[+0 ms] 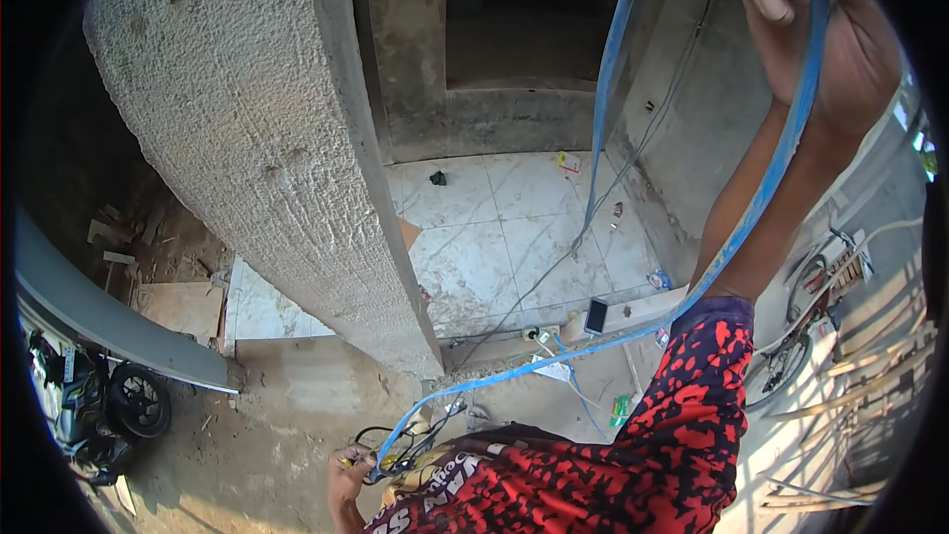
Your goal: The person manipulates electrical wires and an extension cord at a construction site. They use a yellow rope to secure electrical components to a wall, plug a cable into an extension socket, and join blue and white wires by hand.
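Note:
High at the upper right, my right hand (840, 49) is raised with its fingers curled round a long, narrow blue hose (746, 242). From that hand the hose sags down past my forearm and across to the lower left. Another length of it (603, 99) hangs in front of the doorway, and its upper end leaves the picture. Low on the left, my left hand (346, 480) is closed by the hose's lower part, which appears to be in its fingers. Beside it are black cable loops (395, 455), partly hidden by my red and black patterned shirt.
A rough plastered pillar (267, 138) stands close on the left. Beyond it lies a dusty white tiled floor (465, 257). A phone (596, 315) and a power socket (532, 333) with cables rest along the ledge. A motorbike (94, 405) is at left, a bicycle (791, 346) at right.

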The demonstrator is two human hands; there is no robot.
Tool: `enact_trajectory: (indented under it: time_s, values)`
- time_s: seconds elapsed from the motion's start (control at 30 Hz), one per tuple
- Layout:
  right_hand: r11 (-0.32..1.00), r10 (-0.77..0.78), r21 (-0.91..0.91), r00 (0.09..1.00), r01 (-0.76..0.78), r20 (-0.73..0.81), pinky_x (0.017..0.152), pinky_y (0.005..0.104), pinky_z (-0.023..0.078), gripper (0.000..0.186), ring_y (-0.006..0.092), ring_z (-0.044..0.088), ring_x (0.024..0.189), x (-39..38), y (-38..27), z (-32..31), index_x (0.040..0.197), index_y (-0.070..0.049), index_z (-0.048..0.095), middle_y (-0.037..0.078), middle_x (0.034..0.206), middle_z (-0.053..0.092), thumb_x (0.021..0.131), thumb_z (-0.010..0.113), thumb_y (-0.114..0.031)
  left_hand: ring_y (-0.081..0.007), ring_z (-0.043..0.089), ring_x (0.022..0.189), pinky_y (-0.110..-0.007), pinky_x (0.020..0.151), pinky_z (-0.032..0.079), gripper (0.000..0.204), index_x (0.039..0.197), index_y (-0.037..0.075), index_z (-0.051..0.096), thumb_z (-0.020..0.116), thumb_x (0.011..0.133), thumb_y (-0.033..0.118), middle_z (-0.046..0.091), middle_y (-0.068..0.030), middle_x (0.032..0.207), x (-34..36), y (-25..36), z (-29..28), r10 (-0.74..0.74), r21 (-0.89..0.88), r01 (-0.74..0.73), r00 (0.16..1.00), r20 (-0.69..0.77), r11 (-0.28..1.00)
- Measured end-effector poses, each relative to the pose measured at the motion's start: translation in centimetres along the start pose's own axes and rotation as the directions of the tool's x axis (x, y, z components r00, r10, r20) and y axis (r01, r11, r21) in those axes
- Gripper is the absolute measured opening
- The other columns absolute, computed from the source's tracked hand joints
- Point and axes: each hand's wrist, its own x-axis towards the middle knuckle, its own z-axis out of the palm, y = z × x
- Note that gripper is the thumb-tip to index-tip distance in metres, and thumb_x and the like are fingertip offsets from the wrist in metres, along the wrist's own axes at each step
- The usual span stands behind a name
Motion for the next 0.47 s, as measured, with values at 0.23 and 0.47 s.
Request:
enact_trajectory:
  time_s: [0.23, 0.47]
  values:
    - [0.956, 0.238, 0.26, 0.884, -0.138, -0.403, 0.045, 0.021, 0.044, 0.036, 0.0099, 0.054, 0.051, -4.4, -0.5, 14.9, 0.117, 0.012, 0.055, 0.025, 0.099, 0.065, 0.09, 0.058, -0.012, -0.0078, 0.049, 0.053, -0.024, 0.049, 0.038, 0.006, 0.073, 0.002, 0.062, 0.066, 0.075, 0.006, 0.056, 0.0009, 0.063, -4.5, -2.4, -5.4, -0.013, 0.042, 0.019, 0.993, -0.121, 0.999]
    - [0.823, 0.531, 0.407, 0.792, -0.397, -0.302, 0.052, 0.0209, 0.048, 0.031, 0.0122, 0.061, 0.06, -6.5, -2.0, 30.9, 0.109, 0.01, 0.063, 0.02, 0.099, 0.066, 0.087, 0.064, -0.013, -0.0087, 0.052, 0.057, -0.025, 0.052, 0.039, 0.008, 0.079, 0.002, 0.064, 0.068, 0.077, 0.008, 0.057, 0.0017, 0.063, -9.6, -8.9, -18.6, -0.036, 0.16, 0.039, 0.999, -0.02, 0.986]
